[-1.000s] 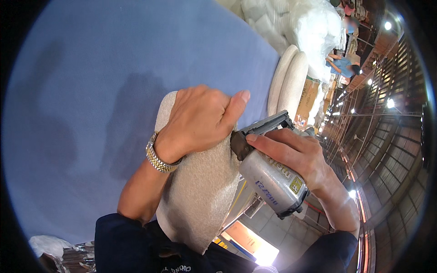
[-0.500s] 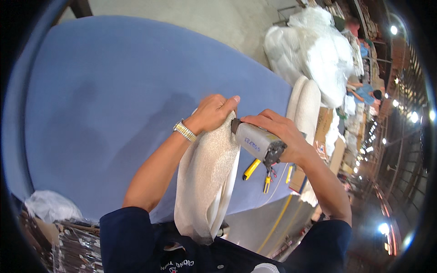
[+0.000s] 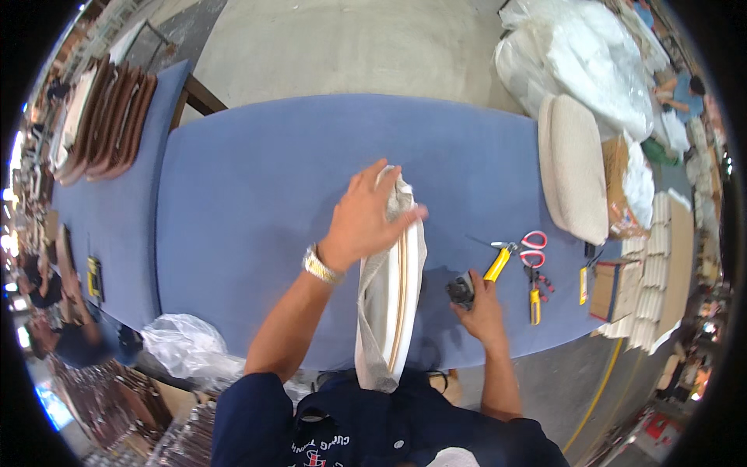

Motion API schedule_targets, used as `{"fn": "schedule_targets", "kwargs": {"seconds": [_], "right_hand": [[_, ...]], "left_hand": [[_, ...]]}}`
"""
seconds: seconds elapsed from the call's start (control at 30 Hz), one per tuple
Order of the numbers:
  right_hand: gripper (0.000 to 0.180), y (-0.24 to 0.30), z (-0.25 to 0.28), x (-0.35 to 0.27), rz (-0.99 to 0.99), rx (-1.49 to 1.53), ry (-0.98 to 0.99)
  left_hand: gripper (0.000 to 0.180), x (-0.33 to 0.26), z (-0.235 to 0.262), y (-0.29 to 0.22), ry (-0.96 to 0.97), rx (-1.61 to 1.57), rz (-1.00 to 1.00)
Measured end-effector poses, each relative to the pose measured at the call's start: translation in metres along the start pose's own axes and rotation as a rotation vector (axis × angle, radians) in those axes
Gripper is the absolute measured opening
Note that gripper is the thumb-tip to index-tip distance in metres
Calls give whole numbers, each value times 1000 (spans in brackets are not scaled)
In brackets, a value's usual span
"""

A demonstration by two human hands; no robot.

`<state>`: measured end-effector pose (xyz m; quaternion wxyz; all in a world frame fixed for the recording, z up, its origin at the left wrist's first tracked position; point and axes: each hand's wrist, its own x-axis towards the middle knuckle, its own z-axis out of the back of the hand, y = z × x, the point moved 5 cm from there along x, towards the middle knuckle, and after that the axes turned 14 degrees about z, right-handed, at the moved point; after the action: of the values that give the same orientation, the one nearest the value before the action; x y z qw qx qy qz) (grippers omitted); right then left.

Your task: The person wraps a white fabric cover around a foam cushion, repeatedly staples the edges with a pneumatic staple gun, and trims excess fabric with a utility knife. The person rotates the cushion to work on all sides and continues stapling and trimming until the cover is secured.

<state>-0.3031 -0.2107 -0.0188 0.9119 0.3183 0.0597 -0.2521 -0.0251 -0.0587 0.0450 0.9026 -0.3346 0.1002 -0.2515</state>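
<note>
Cushion (image 3: pixel 394 300), beige cloth sides, white middle, tan stripe lengthwise.
On edge over blue table (image 3: pixel 249 202); left hand (image 3: pixel 364 216) spread over far end, grip unclear; right hand (image 3: pixel 484 313) clasps staple gun (image 3: pixel 461 291).

I'm in a workshop, an upholstery one by its looks, on a factory floor. My broad bench (image 3: pixel 257 194) wears blue cloth and carries yellow-handled pliers (image 3: pixel 496 266) beside a fabric-covered piece (image 3: pixel 397 288). Pale padded panels (image 3: pixel 574 167) lean together on my right, brown ones (image 3: pixel 109 117) stand in a row on my left. Around me I see plastic-wrapped bundles (image 3: pixel 583 70), bare concrete floor (image 3: pixel 350 54) and a co-worker in blue (image 3: pixel 689 97).
</note>
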Motion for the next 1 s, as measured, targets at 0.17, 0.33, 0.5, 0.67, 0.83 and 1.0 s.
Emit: {"fn": "schedule_targets", "kwargs": {"seconds": [0.17, 0.33, 0.5, 0.67, 0.83, 1.0], "right_hand": [[65, -19, -73, -27, 131, 108, 91], [47, -19, -34, 30, 150, 247, -79], [43, -52, -12, 58, 108, 187, -268], [53, -130, -16, 48, -101, -238, -525], [65, -147, -23, 44, -203, -165, -451], [56, -134, -24, 60, -248, 481, -520]], "left_hand": [[47, -29, -6, -11, -146, 1, -12], [23, -20, -13, 16, -240, -133, 96], [20, -18, -17, 40, -211, -340, 311], [18, -17, -26, 59, -231, -531, 302], [19, -9, -2, 13, -177, -177, 75], [31, -20, -9, 11, -154, -155, -16]]}}
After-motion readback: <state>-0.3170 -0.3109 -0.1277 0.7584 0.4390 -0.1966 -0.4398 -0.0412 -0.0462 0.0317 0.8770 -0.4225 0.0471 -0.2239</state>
